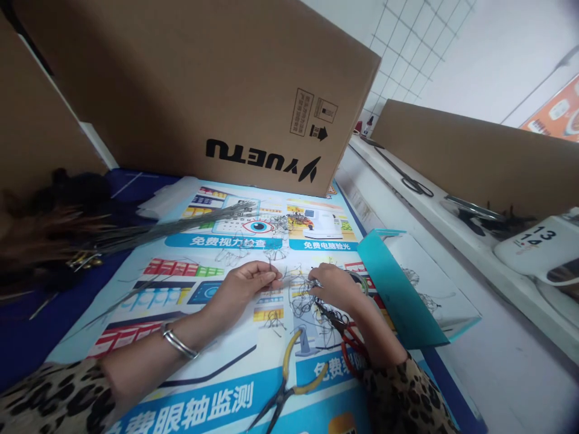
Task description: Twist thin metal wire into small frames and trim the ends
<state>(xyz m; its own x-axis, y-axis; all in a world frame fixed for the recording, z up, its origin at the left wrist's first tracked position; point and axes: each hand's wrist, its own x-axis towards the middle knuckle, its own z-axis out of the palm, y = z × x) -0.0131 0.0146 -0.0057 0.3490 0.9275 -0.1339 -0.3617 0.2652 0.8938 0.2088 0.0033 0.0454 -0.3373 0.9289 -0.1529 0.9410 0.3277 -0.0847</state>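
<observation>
My left hand (253,280) is closed in a pinch, with a short thin dark wire (270,263) showing at its fingertips. Just across from it, my right hand (337,286) hovers low over a loose pile of bent wire pieces (301,304), fingers curled; what lies between them is too small to make out. Scissors with red handles (355,343) lie under my right wrist, blades toward the pile. Closer to me rest pliers with yellow handles (284,392), their jaws pointing at me. More curled wires (280,224) are scattered beyond my hands.
A bundle of long straight wires (181,228) lies at the left on the printed sheet (212,355). An open teal box (398,295) holding wire pieces stands right. A large cardboard box (203,90) blocks the back. On the right ledge are a white mug (538,247) and black scissors (416,185).
</observation>
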